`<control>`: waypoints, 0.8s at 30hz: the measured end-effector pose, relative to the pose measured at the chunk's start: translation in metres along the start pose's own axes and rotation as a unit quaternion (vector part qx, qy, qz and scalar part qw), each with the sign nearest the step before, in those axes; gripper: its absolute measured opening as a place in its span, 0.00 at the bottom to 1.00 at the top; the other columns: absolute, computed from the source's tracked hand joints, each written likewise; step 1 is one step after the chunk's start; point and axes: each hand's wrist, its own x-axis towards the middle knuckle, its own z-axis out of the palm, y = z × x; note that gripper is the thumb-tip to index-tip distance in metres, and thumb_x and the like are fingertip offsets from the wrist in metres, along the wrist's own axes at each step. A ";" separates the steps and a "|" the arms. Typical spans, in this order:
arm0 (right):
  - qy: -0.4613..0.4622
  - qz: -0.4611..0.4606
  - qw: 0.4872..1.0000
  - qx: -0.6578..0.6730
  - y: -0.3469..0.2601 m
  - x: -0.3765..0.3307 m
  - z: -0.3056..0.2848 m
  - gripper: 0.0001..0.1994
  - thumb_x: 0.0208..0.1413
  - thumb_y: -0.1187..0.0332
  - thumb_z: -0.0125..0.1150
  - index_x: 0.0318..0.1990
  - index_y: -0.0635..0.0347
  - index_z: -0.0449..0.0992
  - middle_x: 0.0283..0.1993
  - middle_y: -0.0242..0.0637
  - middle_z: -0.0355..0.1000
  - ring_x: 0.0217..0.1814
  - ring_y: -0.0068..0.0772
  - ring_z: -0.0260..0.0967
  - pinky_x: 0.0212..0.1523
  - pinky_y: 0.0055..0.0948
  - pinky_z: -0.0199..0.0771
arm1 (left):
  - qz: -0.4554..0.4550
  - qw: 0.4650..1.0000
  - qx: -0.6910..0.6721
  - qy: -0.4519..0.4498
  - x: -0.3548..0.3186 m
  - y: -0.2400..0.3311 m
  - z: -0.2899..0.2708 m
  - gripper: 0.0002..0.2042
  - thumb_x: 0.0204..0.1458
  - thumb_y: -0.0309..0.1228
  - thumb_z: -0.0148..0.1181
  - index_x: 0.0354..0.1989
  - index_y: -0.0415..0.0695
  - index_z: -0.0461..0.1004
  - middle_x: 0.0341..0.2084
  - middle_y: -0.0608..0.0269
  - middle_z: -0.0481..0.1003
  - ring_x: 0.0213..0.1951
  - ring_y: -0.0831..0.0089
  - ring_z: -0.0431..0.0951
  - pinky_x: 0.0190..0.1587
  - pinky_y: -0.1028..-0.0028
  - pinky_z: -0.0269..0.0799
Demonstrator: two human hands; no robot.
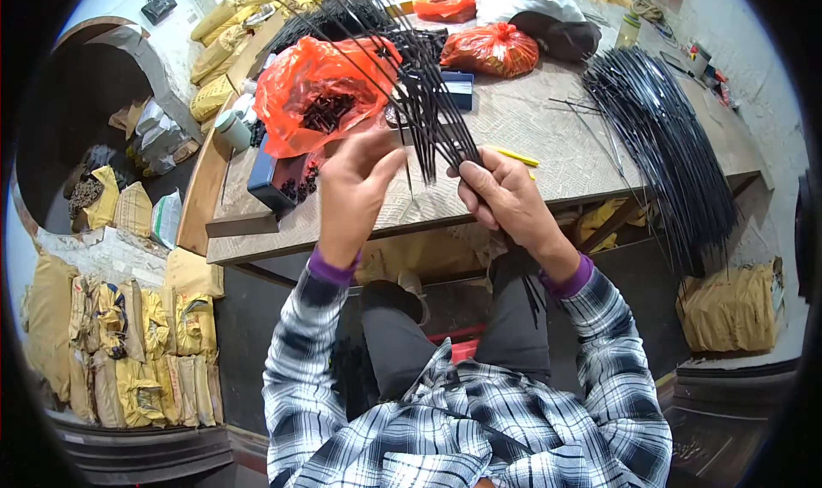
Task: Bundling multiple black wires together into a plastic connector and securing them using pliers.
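My right hand (507, 192) is closed around the lower ends of a fanned bundle of thin black rods (419, 86), which slants up over the table to the far left. Beside the bundle, my left hand (358, 180) is raised and smeared by motion, so whether its fingers grip anything is unclear. Just beyond it lies an opened red plastic bag (282, 103) with small black parts (327, 113) inside. A blue box (272, 184) with more small dark pieces stands near the left hand.
A large heap of black rods (664, 137) hangs over the table's right edge. Farther back are a tied red bag (492, 51), a dark cap (561, 38) and a jar (628, 31). A pale green cup (231, 130) stands at left. A yellow strip (514, 156) lies on the table (548, 124).
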 end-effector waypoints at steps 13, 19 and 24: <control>-0.191 0.105 0.970 0.108 -0.017 -0.014 0.015 0.09 0.60 0.73 0.41 0.44 0.70 0.61 0.31 0.45 0.71 0.28 0.30 0.73 0.30 0.20 0.74 | 0.111 0.989 0.099 0.010 -0.009 -0.059 -0.006 0.09 0.51 0.25 0.52 0.38 0.36 0.73 0.32 0.60 0.77 0.33 0.74 0.76 0.35 0.77 0.70; -0.184 0.003 0.980 0.071 0.011 -0.018 0.018 0.07 0.57 0.77 0.42 0.41 0.72 0.62 0.32 0.49 0.71 0.32 0.38 0.74 0.35 0.29 0.76 | 0.179 0.938 0.277 -0.103 0.050 -0.218 -0.056 0.10 0.51 0.32 0.53 0.37 0.40 0.74 0.31 0.59 0.76 0.36 0.68 0.76 0.35 0.70 0.71; -0.057 -0.039 0.998 0.007 0.137 -0.016 0.042 0.05 0.57 0.79 0.42 0.39 0.70 0.63 0.32 0.42 0.72 0.36 0.32 0.74 0.37 0.26 0.74 | 0.282 0.537 0.787 0.114 0.173 -0.160 -0.076 0.25 0.47 0.29 0.47 0.58 0.53 0.59 0.53 0.54 0.64 0.58 0.65 0.59 0.57 0.53 0.48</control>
